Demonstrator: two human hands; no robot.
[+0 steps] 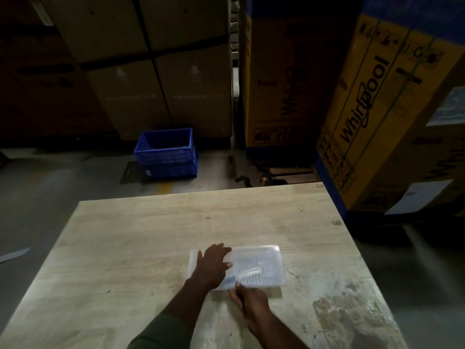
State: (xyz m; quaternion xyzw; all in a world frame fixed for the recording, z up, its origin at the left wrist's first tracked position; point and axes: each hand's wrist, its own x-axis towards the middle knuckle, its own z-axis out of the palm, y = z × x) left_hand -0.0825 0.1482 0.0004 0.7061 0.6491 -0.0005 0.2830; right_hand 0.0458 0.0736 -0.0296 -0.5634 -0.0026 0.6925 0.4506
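A flat translucent plastic tray (261,267) with a ribbed inside lies on the pale wooden table (141,238), near the front middle. My left hand (212,267) lies across the tray's left part, fingers spread over its far left edge. My right hand (247,299) is at the tray's near edge, with thumb and fingers pinching the rim. A pale elongated item shows faintly inside the tray; I cannot tell what it is.
A blue plastic crate (166,152) stands on the floor beyond the table. Tall brown cartons (151,71) rise behind it. Yellow Whirlpool cartons (377,109) stand close to the table's far right corner. Dark stains mark the table's right front.
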